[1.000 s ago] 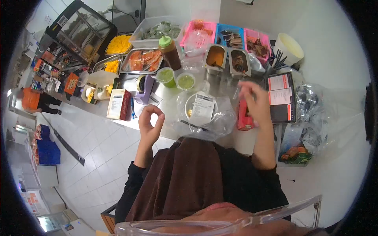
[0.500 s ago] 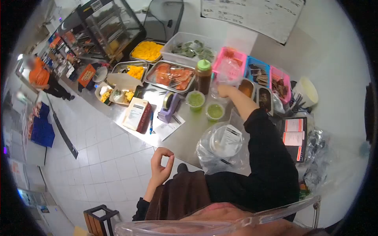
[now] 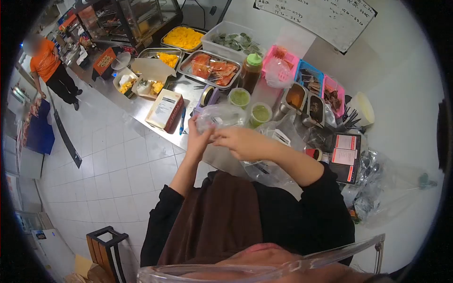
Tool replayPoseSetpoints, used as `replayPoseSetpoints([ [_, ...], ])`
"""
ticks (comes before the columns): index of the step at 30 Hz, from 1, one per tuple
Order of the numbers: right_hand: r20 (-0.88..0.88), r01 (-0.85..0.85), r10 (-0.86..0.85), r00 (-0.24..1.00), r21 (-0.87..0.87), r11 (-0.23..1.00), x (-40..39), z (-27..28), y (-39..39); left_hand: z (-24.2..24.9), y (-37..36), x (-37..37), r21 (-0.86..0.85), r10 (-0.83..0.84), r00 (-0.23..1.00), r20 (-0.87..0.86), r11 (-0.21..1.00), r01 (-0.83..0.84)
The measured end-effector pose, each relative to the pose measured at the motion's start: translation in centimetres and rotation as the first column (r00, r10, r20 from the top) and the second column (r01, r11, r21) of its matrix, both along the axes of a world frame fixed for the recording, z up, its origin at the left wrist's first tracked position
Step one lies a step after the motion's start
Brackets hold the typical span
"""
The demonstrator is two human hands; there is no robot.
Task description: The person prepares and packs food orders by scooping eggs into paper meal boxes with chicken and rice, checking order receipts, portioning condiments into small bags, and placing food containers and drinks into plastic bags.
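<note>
The left hand (image 3: 199,141) seemed to pinch a clear plastic bag (image 3: 222,114), which was over the tabletop (image 3: 226,160) near two cups of green sauce (image 3: 260,114). The right hand (image 3: 240,141) curled its fingers beside the left; its grip could not be told. A swinging bag could have tipped a cup; a hard tug could have torn the plastic.

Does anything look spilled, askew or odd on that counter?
Nothing looks spilled or broken that I can see. One untidy spot: the crumpled clear bag by the right forearm reaches the counter's front edge, perhaps past it, so it might get brushed.
</note>
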State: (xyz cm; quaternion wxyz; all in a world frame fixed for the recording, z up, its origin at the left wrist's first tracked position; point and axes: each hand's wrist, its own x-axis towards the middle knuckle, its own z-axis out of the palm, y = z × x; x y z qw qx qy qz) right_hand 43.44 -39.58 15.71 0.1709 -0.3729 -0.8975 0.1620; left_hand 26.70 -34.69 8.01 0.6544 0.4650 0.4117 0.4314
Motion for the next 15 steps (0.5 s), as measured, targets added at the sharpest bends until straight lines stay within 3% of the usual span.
replayPoseSetpoints([
  [2,-0.219,0.006,-0.001,0.976,0.019,1.000,1.3,-0.1,2.4,-3.6,1.1,-1.9,-0.043,0.069,0.997,0.032,0.997,-0.067],
  [4,-0.245,0.477,-0.458,0.854,0.021,0.879,5.1,-3.4,6.9,-7.6,1.1,-3.8,-0.142,0.172,0.980,0.100,0.977,-0.157],
  [5,-0.027,0.651,-0.651,0.758,0.067,0.756,6.1,-4.6,7.7,-8.0,1.1,-4.2,-0.220,0.183,0.983,-0.027,0.958,-0.184],
  [6,0.179,0.778,-0.792,0.583,0.157,0.608,6.9,-5.9,8.1,-9.0,0.9,-4.3,-0.281,0.201,0.980,-0.014,0.939,-0.197],
  [8,0.626,0.872,-0.662,0.413,-0.063,0.485,8.3,-9.1,8.5,-11.6,0.4,-4.4,-0.398,0.242,0.970,0.009,0.891,-0.219],
  [9,0.589,0.876,-0.696,0.411,-0.044,0.480,9.2,-11.4,8.9,-12.6,0.5,-4.5,-0.468,0.189,0.982,0.004,0.868,-0.165],
  [11,0.511,0.881,-0.756,0.408,-0.005,0.472,11.7,-16.0,9.5,-11.2,-0.4,-4.1,-0.434,0.164,0.986,-0.024,0.887,-0.158],
  [14,0.232,0.911,-0.881,0.411,-0.098,0.400,16.0,-18.8,10.5,-11.3,-1.5,-4.1,-0.418,0.138,0.990,-0.025,0.898,-0.136],
  [15,-0.062,0.810,-0.928,0.368,-0.468,0.353,15.2,-16.4,9.5,-11.4,-1.4,-4.2,-0.412,0.131,0.991,-0.019,0.902,-0.127],
])
